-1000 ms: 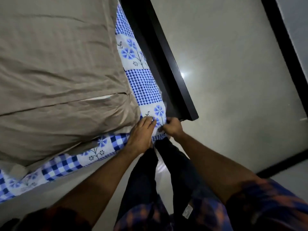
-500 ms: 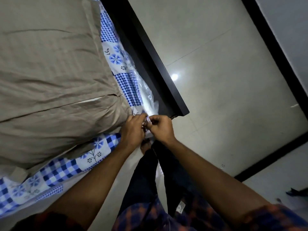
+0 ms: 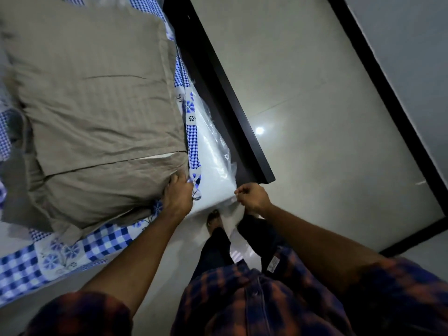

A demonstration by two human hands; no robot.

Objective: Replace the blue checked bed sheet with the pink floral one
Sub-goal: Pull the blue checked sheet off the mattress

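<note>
The blue checked bed sheet (image 3: pixel 101 241) with blue flowers covers the bed, but its near right corner is peeled back. My left hand (image 3: pixel 179 197) grips that corner of the sheet beside the pillow. The bared mattress corner (image 3: pixel 213 170) is white and wrapped in clear plastic. My right hand (image 3: pixel 252 197) is curled at the mattress corner's edge, and whether it pinches the plastic I cannot tell. The pink floral sheet is not in view.
A large beige pillow (image 3: pixel 97 112) lies on the sheet at the left. The dark bed frame rail (image 3: pixel 218 93) runs along the mattress's right side. Glossy grey floor tiles (image 3: pixel 327 117) lie to the right. My legs and one foot (image 3: pixel 213 220) stand at the bed corner.
The sheet corner has come off the mattress corner and moved left with my left hand. My hands have parted, and the plastic-wrapped mattress now shows.
</note>
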